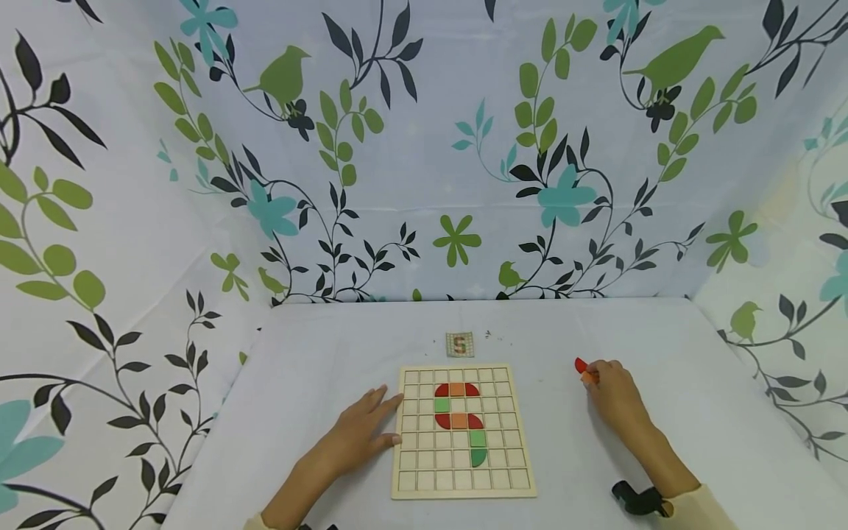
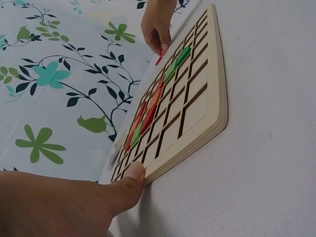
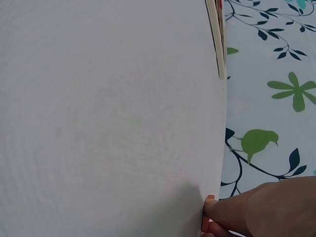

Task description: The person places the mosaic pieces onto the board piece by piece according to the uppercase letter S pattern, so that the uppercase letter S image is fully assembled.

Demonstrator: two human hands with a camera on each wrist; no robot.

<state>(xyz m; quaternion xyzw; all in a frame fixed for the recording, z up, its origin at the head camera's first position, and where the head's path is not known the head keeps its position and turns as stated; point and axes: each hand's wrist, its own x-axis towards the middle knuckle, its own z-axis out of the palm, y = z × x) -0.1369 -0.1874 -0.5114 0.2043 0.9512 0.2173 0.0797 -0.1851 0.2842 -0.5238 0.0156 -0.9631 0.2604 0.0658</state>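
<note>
A square wooden grid board (image 1: 424, 471) lies on the white table, with red, orange and green tiles forming an S-like figure in its cells. My left hand (image 1: 361, 430) is at the board's left edge, fingers spread; in the left wrist view its thumb (image 2: 129, 185) touches the rim. To the right of the board, my right hand (image 1: 616, 394) pinches an orange tile (image 1: 588, 377) near the tabletop. A red tile (image 1: 580, 364) shows just beyond those fingertips; whether it is held too, I cannot tell. The right wrist view shows the orange tile (image 3: 210, 197) between thumb and fingers.
A small pattern card (image 1: 460, 344) with an S figure lies behind the board. White cloth covers the table (image 1: 318, 346), and a leaf-and-bird printed curtain (image 1: 397, 147) stands behind it. A black strap-like device (image 1: 637, 499) is at my right wrist.
</note>
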